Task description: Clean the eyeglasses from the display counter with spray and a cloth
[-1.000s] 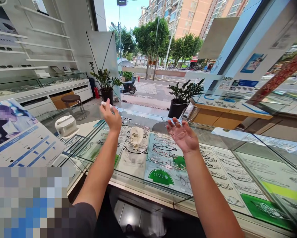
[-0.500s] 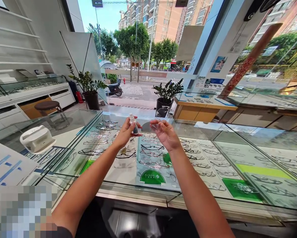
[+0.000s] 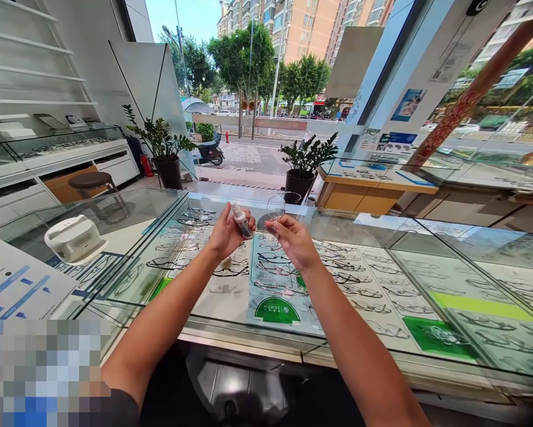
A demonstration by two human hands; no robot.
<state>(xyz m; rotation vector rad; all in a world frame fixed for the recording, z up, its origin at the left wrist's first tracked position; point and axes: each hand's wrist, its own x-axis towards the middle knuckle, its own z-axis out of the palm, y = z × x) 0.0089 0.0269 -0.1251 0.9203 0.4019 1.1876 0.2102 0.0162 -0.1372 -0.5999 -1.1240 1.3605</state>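
Note:
Above the glass display counter (image 3: 293, 347), my left hand (image 3: 224, 236) is wrapped round a small white spray bottle (image 3: 241, 220). The bottle leans, its nozzle pointing up and left, and part of its label is covered by fingers. Just to the right, my right hand (image 3: 297, 242) pinches a pair of thin-rimmed eyeglasses (image 3: 276, 205). One clear lens stands up above the fingertips; part of the frame is hidden or too faint to make out. The bottle and the glasses are apart, a short gap between them.
Rows of eyeglass frames (image 3: 275, 259) lie under the counter's glass, with a green half-round sign (image 3: 276, 311) among them. A white device (image 3: 76, 238) stands on the left, near a printed sheet (image 3: 15, 276). Beyond are a stool (image 3: 89, 180) and potted plants (image 3: 303, 157).
The spray bottle has gone from nearly upright to tilted. My right hand has turned the eyeglasses, so a lens now shows above the fingers. The whole view has shifted slightly.

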